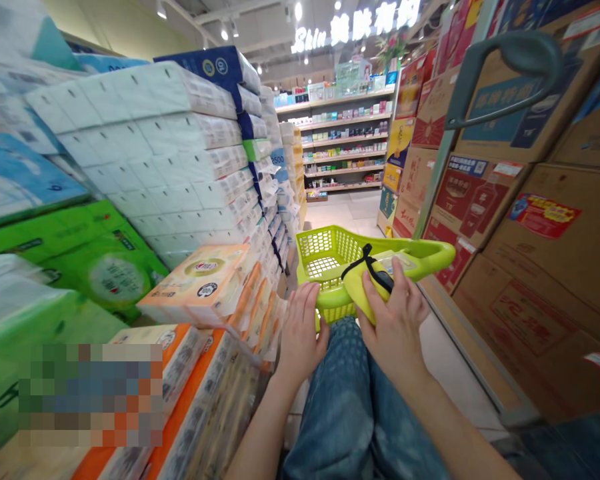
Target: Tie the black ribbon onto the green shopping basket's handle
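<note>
A lime-green plastic shopping basket (330,241) with lattice walls sits in front of my knees. My left hand (301,328) is at its near left corner, with fingers over the rim and the thumb below. A yellow, soft-looking item with a black strap (359,288) lies over the near right part of the rim. My right hand (399,313) grips it, fingers bent on its right side. A small dark oval part shows beside those fingers. Just behind them is a clear, pale packet (387,261), partly hidden. The basket's long looped handle (437,257) reaches out to the right.
Stacked white tissue packs (180,133) and orange tissue packs (200,273) line my left. Cardboard cartons (525,253) rise on the right, near a grey upright with a looped handle (510,73). Stocked shelves (345,143) stand at the aisle's end.
</note>
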Demonstrator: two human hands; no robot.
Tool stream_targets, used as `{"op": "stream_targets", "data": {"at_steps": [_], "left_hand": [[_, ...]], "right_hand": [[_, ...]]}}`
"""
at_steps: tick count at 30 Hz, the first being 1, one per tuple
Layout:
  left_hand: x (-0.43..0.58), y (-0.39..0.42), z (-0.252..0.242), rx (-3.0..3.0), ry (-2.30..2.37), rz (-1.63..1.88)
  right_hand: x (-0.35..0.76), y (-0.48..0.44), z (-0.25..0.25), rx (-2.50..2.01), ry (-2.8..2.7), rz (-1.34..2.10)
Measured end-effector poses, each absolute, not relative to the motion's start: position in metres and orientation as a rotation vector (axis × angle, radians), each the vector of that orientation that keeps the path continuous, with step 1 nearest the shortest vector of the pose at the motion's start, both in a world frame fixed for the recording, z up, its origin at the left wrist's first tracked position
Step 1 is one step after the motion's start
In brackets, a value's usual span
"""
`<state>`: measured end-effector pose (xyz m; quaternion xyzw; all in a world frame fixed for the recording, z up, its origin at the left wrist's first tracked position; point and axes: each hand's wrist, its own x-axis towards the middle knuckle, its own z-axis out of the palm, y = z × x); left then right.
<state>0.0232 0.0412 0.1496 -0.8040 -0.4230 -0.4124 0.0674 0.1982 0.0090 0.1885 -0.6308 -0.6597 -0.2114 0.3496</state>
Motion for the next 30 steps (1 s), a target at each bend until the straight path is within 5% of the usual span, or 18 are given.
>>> {"op": "stream_targets", "data": {"at_steps": [7,19,30], "left_hand": [[0.024,0.044,0.144,-2.379,-1.267,-1.302],[0.028,0.03,0.145,-2.27,-1.461,-0.98],[0.028,0.021,0.142,-2.282,-1.36,-0.918]], "right_hand": [[0.225,0.025,0.19,-1.35,-2.184,-0.618],[0.13,0.021,0.166,-1.378,-1.816,-0.394],[0.213,0.031,0.166,-1.407,-1.728,-0.489]]}}
